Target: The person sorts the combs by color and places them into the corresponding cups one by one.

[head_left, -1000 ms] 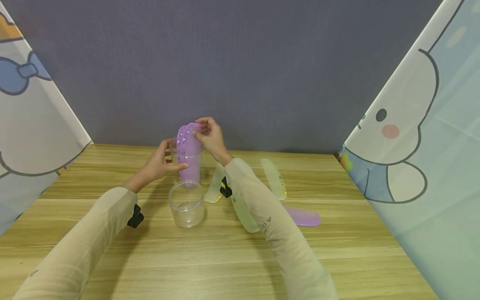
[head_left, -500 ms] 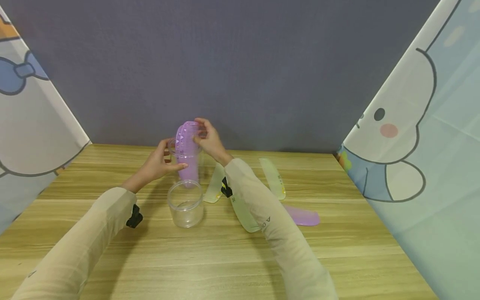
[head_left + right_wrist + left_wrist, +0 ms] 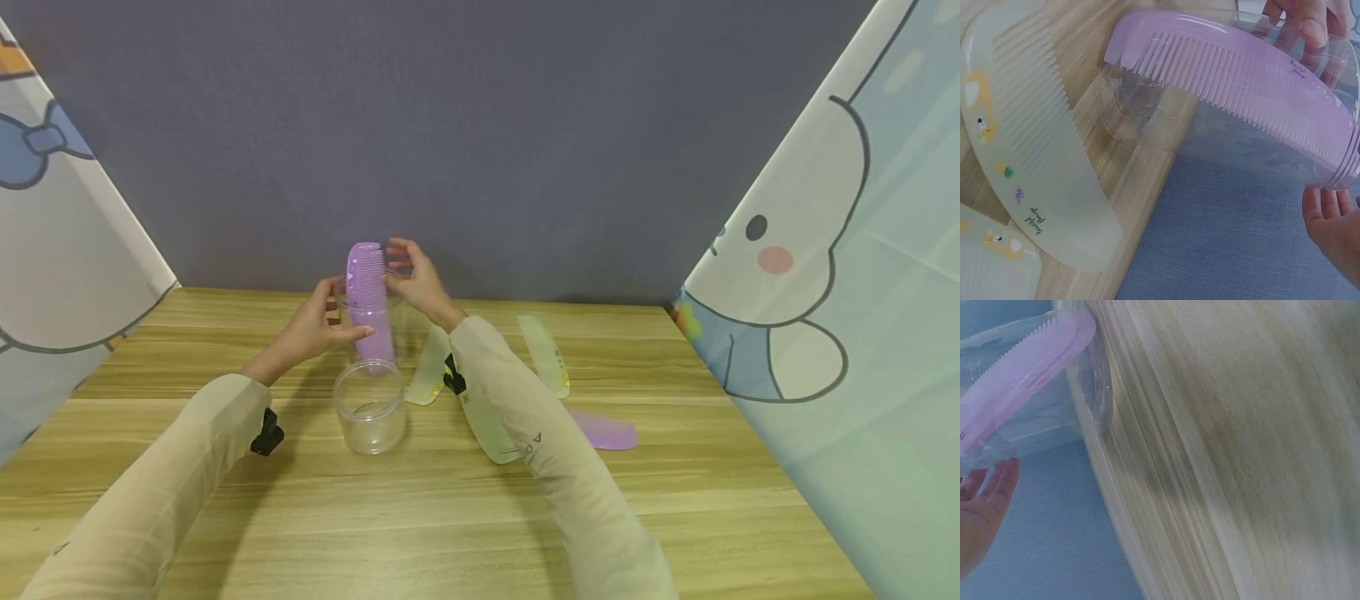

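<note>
My left hand (image 3: 318, 329) grips a tall clear jar (image 3: 397, 337) from its left side, thumb across the front. Purple combs (image 3: 367, 279) stand on end inside it, their tops above the rim. They overlap, so their number is unclear. Just right of them my right hand (image 3: 422, 283) has its fingers spread at the rim; none is seen curled round a comb. In the right wrist view the right hand's fingers (image 3: 1329, 203) lie beside the jar's rim, and one purple comb (image 3: 1235, 69) shows through the wall. The left wrist view shows the jar's base (image 3: 1105, 375) by the tabletop.
A shorter clear jar (image 3: 371, 408) stands in front of the tall one. Pale green combs (image 3: 427, 367) (image 3: 546, 354) (image 3: 487, 429) lie to the right, one partly under the right forearm. Another purple comb (image 3: 609, 432) lies beyond that sleeve. A grey wall (image 3: 480, 150) rises behind the table.
The purple combs in the tall jar have tipped left and lined up behind one another. My right hand's fingers have come apart from them. The left hand keeps its grip on the jar.
</note>
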`<state>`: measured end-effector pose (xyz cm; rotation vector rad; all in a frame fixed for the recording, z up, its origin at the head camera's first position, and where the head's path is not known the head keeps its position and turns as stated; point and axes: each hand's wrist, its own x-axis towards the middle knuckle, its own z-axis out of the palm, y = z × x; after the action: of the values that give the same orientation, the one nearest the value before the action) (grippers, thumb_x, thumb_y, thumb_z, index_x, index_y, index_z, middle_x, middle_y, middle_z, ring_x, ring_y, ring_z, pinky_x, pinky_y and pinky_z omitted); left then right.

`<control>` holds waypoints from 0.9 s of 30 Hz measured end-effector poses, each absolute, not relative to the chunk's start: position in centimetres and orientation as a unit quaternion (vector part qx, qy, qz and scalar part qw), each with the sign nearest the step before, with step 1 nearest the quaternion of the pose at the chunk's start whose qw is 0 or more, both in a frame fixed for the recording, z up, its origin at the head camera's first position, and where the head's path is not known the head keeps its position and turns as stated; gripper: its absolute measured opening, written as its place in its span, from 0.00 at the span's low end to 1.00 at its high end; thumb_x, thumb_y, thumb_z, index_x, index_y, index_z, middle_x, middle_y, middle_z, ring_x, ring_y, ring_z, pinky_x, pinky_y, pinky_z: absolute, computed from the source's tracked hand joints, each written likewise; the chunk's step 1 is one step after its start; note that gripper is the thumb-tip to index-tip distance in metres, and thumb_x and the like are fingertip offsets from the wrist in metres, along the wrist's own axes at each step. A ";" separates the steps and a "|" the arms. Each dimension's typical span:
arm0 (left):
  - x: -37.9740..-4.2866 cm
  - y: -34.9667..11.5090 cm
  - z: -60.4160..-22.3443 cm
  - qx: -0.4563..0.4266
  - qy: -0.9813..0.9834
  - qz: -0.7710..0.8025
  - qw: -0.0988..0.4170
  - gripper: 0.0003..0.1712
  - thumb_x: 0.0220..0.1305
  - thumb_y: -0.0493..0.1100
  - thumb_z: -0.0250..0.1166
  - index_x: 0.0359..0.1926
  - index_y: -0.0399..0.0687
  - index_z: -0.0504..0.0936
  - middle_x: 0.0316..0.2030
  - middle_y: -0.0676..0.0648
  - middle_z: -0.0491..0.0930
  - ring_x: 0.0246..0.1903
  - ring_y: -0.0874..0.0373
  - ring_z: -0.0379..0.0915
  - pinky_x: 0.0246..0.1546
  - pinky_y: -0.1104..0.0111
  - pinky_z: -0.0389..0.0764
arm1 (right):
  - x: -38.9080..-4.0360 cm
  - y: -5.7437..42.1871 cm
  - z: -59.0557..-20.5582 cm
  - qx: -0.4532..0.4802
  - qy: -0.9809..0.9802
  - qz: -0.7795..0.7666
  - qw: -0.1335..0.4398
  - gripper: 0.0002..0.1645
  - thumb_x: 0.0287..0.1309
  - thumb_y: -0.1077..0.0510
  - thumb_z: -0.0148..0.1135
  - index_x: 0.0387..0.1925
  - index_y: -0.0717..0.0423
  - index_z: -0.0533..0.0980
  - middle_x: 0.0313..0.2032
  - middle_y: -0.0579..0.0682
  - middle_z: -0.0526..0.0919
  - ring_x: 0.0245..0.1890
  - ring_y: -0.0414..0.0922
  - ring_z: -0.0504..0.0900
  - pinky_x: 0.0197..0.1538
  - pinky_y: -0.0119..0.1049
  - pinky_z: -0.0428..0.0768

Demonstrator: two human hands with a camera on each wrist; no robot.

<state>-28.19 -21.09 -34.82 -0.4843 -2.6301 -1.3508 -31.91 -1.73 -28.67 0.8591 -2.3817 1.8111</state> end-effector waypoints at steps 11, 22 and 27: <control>-28.0 -21.1 -34.7 -0.161 -0.876 -0.449 0.066 0.56 0.49 0.49 0.71 0.68 0.37 0.43 0.62 0.29 0.55 0.57 0.31 0.60 0.55 0.44 0.71 | -30.7 -0.4 -27.6 0.290 -0.767 0.572 0.003 0.33 0.54 0.73 0.55 0.61 0.71 0.57 0.59 0.68 0.65 0.58 0.62 0.66 0.60 0.46 0.72; -28.1 -21.0 -34.8 -0.160 -0.874 -0.453 0.070 0.56 0.48 0.48 0.72 0.67 0.36 0.45 0.62 0.28 0.56 0.57 0.30 0.60 0.55 0.44 0.71 | -32.8 2.2 -30.3 0.289 -0.781 0.553 0.036 0.29 0.54 0.70 0.57 0.58 0.65 0.63 0.54 0.61 0.72 0.54 0.59 0.71 0.54 0.41 0.77; -28.1 -21.1 -34.8 -0.159 -0.876 -0.451 0.069 0.56 0.48 0.48 0.72 0.67 0.36 0.44 0.62 0.29 0.55 0.58 0.31 0.60 0.55 0.45 0.71 | -32.5 4.3 -31.0 0.273 -0.792 0.546 0.023 0.27 0.56 0.68 0.57 0.57 0.60 0.64 0.54 0.57 0.72 0.54 0.56 0.71 0.52 0.39 0.78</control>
<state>-28.07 -21.11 -34.76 -0.4793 -2.6373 -1.3570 -32.55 4.26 -30.99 0.8439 -2.4510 1.6911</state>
